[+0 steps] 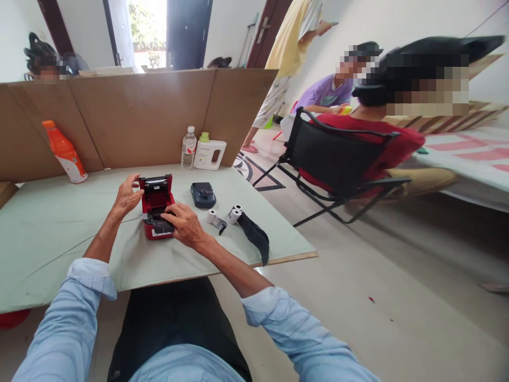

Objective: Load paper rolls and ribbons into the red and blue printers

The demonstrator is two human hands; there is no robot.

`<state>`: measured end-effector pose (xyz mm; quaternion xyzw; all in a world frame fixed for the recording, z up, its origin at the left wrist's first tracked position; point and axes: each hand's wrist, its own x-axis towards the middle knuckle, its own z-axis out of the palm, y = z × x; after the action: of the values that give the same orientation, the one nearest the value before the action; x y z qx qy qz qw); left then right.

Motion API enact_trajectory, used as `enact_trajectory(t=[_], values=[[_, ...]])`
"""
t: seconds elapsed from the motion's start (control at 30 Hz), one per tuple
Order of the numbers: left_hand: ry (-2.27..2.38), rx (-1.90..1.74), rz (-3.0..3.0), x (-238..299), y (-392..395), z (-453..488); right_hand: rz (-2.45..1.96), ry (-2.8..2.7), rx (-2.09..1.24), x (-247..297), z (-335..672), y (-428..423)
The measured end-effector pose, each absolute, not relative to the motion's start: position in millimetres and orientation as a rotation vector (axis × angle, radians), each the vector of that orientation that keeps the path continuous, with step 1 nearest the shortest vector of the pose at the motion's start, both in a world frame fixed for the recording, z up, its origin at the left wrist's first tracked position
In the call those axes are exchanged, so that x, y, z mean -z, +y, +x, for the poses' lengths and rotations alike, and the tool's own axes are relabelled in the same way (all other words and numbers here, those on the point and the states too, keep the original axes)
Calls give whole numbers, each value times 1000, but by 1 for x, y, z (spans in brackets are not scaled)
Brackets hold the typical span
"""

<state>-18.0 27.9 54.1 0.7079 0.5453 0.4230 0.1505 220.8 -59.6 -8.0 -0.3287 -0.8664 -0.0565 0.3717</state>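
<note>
A small red and black printer [159, 231] stands on the table with its lid [156, 184] raised, showing a dark inside. My left hand [128, 197] is at the left edge of that lid, fingers and thumb closed on it. A black paper strip [163, 227] lies over the printer's front lip. My right hand [186, 225] reaches in from the right, its fingers bent together on the strip at the opening; the fingertips are partly hidden. Right of the printer lie a dark blue device [203, 195] and small white paper rolls [234, 215], with a loose black strip [254, 236] trailing to the table edge.
A cardboard screen [151, 119] borders the back of the green-covered table [79, 239]. Before it stand an orange bottle [66, 154], a clear bottle [189, 148] and a white jug [210, 155]. On the right, a person in red sits in a black folding chair [334, 154]; other people are beyond.
</note>
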Motion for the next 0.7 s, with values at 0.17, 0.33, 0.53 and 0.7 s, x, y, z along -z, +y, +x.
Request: enact_trajectory(t=[0.17, 0.33, 0.53, 0.7], values=[[1468, -1236, 2026, -49, 19, -20, -833, -2209, 126, 16, 221, -64], [1306, -1174, 2181, -46, -16, -27, -852, -2119, 202, 28, 218, -70], [1209, -944, 2268, -41, -54, -40, -873, -2096, 187, 35, 216, -73], [1296, -863, 2271, -28, -67, -42, -957, -2039, 39, 32, 225, -66]])
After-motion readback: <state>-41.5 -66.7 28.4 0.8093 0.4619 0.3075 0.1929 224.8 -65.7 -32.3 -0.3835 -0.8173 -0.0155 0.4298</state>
